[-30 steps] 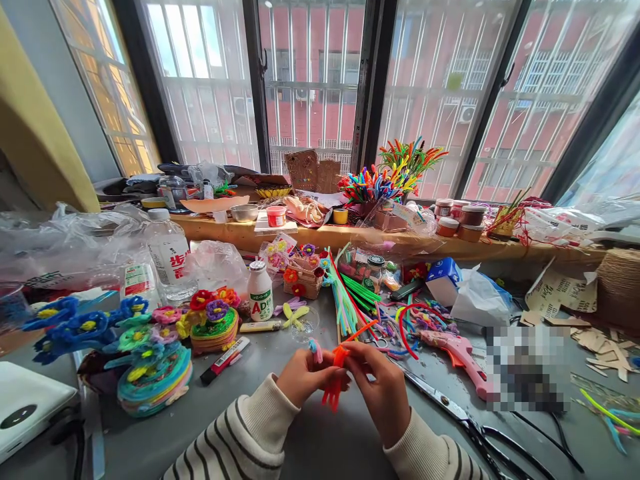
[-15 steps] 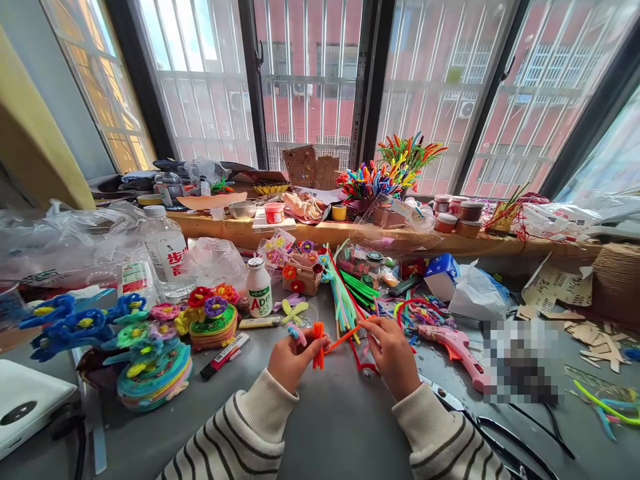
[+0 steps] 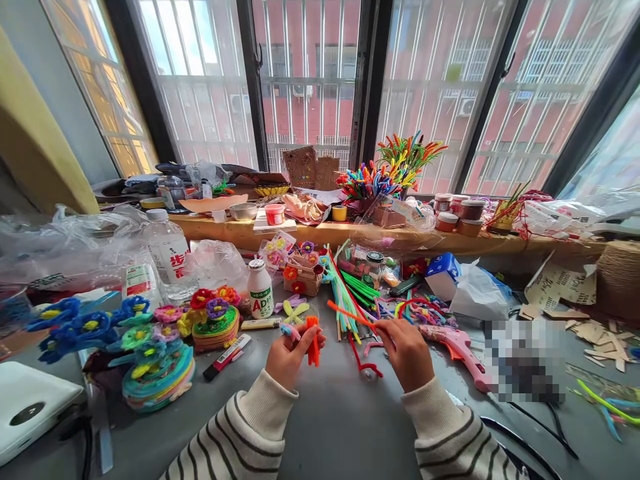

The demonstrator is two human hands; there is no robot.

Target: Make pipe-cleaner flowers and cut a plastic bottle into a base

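Note:
My left hand (image 3: 290, 353) is closed round a small bundle of bent orange pipe cleaners (image 3: 313, 341) at the middle of the desk. A bit of pink and blue fuzzy pipe cleaner shows at its fingers. In my right hand (image 3: 407, 350), pinched between thumb and fingers, is a single orange pipe cleaner (image 3: 350, 313) that points left and slightly up. Its free end stands apart from the bundle. Beyond the hands lies a pile of loose pipe cleaners (image 3: 343, 300) in pale green, yellow and red. A bent red pipe cleaner (image 3: 369, 367) rests between the hands.
Fuzzy flower pieces (image 3: 157, 373) and a white drink bottle (image 3: 260, 290) stand at the left. On the right are a pink glue gun (image 3: 465, 353), black-handled scissors (image 3: 515, 440) and cardboard scraps (image 3: 603, 340). Paint jars (image 3: 470, 217) line the sill.
My right hand has moved right, drawing the single orange pipe cleaner away from the bundle in my left hand. My left hand has shifted slightly left.

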